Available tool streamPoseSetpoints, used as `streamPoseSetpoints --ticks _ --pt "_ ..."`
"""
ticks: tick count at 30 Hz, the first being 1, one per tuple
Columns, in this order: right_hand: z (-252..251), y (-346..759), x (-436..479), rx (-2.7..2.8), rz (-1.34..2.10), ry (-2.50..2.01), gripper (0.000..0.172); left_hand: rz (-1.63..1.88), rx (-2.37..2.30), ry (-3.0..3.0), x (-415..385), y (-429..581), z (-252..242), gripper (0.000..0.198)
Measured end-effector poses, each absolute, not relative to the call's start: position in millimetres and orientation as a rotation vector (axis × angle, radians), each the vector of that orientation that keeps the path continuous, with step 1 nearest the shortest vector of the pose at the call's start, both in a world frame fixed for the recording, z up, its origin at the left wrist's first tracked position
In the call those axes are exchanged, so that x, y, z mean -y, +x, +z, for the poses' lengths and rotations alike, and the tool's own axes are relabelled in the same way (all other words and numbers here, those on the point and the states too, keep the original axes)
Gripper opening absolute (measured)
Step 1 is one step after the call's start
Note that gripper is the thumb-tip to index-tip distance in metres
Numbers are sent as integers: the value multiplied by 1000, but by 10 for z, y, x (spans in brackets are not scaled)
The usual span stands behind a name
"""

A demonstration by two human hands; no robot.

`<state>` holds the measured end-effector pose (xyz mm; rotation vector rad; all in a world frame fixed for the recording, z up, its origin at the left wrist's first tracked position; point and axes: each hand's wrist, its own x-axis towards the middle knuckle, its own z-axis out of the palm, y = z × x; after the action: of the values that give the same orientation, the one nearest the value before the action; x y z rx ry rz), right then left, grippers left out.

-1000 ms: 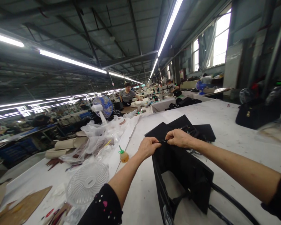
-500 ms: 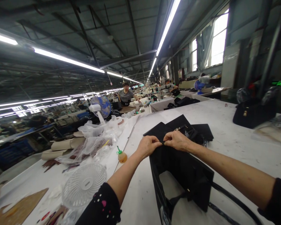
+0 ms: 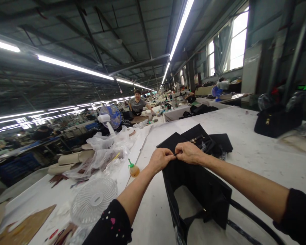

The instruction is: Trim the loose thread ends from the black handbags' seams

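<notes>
Head view: hands (image 3: 161, 160) (image 3: 190, 152) pinch strip (image 3: 175, 154) at bag (image 3: 206, 190); bottle (image 3: 134, 169) holds amber liquid (image 3: 135, 172).

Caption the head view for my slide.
Left hand and right hand pinch a thin black strip at the end of an open, boxy black handbag on a white worktable.

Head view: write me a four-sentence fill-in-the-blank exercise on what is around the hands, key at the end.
1. The left hand and right hand meet at the far end of an open handbag, which is coloured ____.
2. The small squeeze bottle has a ____ nozzle.
3. In the picture, the round fan grille is to the ____ of that bottle.
4. Farther right, a second handbag carries a ____-coloured metal fitting.

Missing words: black; green; left; gold.
</notes>
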<state>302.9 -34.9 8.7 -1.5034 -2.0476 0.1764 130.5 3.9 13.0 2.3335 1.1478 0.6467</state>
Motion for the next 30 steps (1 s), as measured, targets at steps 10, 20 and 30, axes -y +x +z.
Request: streamPoseSetpoints --ticks 10,20,30 --pt "160 3353 431 1948 248 -1692 10 556 -1027 1840 -45 988 39 27" --pt "191 3293 286 2036 296 -1671 15 524 -1057 1825 -133 999 -15 26" --pt "271 3057 235 2252 176 -1592 17 521 -1019 2004 -128 944 14 24"
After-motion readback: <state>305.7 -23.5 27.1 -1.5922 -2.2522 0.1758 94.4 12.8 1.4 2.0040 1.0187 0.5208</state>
